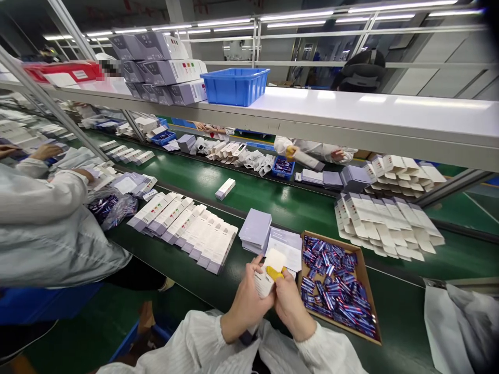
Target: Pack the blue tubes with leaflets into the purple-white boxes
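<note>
A small white carton (276,257) with printed text is held in front of me above the bench edge. My left hand (247,288) is closed around its left side. My right hand (290,298), with a yellow cover on one finger, grips its right side; what lies under the fingers is hidden. Just beyond the hands are a stack of lilac booklets (255,228) and some lilac-and-white leaflets (286,243). Close to my right hand stands a shallow cardboard tray (368,283) full of blue-and-red batteries (335,283).
Rows of white cartons (187,226) lie left; more open cartons (385,223) are stacked right. One carton (225,189) lies on the green conveyor (191,174). A shelf (351,111) overhead bears a blue bin (236,85) and boxes (163,67). A co-worker's sleeve (39,202) is at left.
</note>
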A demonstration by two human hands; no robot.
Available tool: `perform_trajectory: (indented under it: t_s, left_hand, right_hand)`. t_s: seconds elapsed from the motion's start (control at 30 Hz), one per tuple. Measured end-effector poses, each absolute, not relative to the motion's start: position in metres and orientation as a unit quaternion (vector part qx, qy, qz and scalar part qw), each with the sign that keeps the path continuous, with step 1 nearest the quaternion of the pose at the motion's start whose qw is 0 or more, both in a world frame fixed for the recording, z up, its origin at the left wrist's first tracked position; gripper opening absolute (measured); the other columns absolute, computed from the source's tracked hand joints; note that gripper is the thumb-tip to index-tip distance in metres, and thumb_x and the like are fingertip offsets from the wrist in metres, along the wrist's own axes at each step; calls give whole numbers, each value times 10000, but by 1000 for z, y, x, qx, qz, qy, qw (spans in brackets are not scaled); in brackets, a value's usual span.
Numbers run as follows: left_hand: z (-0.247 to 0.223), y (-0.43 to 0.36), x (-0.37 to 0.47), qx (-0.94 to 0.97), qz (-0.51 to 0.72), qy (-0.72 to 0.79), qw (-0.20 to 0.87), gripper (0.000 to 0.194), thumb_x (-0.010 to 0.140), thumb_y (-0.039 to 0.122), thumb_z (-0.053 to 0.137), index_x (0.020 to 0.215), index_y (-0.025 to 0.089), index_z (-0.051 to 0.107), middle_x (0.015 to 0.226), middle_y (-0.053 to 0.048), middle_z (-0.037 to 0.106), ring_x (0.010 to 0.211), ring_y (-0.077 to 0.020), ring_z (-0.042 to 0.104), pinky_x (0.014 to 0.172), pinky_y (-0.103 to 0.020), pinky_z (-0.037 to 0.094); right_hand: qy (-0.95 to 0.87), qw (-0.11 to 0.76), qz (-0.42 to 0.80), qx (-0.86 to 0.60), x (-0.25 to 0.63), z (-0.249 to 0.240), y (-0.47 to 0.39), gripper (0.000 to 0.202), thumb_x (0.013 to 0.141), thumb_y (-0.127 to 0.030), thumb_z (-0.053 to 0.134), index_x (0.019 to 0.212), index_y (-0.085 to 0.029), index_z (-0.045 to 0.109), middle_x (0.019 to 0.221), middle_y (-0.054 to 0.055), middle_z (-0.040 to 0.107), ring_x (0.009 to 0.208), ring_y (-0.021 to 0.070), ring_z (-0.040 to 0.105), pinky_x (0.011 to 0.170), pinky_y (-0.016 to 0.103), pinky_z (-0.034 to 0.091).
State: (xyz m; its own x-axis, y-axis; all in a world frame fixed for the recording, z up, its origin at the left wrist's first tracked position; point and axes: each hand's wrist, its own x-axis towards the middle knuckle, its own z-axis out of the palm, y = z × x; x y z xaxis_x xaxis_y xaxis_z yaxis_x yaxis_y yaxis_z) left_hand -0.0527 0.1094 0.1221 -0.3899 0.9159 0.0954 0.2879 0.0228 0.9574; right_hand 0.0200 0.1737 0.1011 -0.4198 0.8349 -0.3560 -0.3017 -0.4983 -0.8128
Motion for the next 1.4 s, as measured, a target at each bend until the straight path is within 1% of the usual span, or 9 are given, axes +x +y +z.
perform_trajectory:
  t_s: [0.13,0.3,0.43,0.63,0.77,1.03,1.13,1.27,1.4]
  left_hand:
    - [118,110,-53,424,520,667,322,374,671,188,559,910,226,274,1326,-153,354,1053,-199,521,788,-302,427]
    - [114,112,-56,415,500,677,344,645,607,201,627,1122,214,240,1054,-82,587,857,-193,599,713,-294,441]
    - [116,115,-57,427,480,677,360,514,598,189,619,1049,210,373,933,-31,614,798,-176,597,666,-262,438]
    - [120,118,-52,431,458,692,355,516,623,156,572,1088,220,357,966,-30,602,842,-186,590,694,-269,431]
    - [115,120,-52,442,452,694,345,552,624,165,578,1116,214,333,1012,-46,579,882,-195,574,721,-280,423]
    - [94,128,-65,420,421,699,396,724,581,152,615,1211,194,260,927,-35,603,830,-185,577,727,-303,430]
    - [97,134,-68,403,446,688,407,777,554,177,665,1219,203,265,928,-34,594,820,-183,576,734,-313,439]
    - [114,148,-74,301,560,675,374,687,671,363,623,1217,204,239,1017,-70,554,894,-184,564,775,-322,446]
    - [134,169,-90,311,598,674,302,560,814,410,428,1272,237,157,1188,-94,444,1068,-176,475,882,-331,393]
  right_hand:
    - [-626,328,636,-311,32,111,182,259,687,-299,598,920,-192,636,949,65,656,861,219,600,776,352,472]
    - [-793,302,469,-246,45,119,193,238,722,-280,565,938,-229,651,975,54,650,890,216,599,802,347,476]
    - [-706,306,558,-311,40,114,193,237,661,-280,631,884,-205,665,925,74,663,822,218,618,765,358,495]
    - [-542,301,711,-332,35,114,199,272,522,-330,745,745,-185,686,787,72,685,748,233,630,714,361,507]
    - [-583,278,698,-310,38,113,198,296,580,-341,707,825,-179,678,885,89,671,840,246,614,771,383,490]
    - [-836,235,445,-219,46,103,203,338,739,-191,519,1066,-248,585,1105,62,588,1036,214,524,919,396,400]
    - [-765,277,521,-258,43,92,200,336,742,-216,531,1075,-239,572,1126,67,573,1052,214,514,914,402,405]
    - [-627,246,689,-269,35,82,182,593,665,-255,635,1214,-220,412,1143,97,554,964,221,567,786,381,490]
    - [-588,286,683,-326,30,83,205,635,606,-254,679,1180,-200,414,1130,92,562,963,220,562,836,383,457]
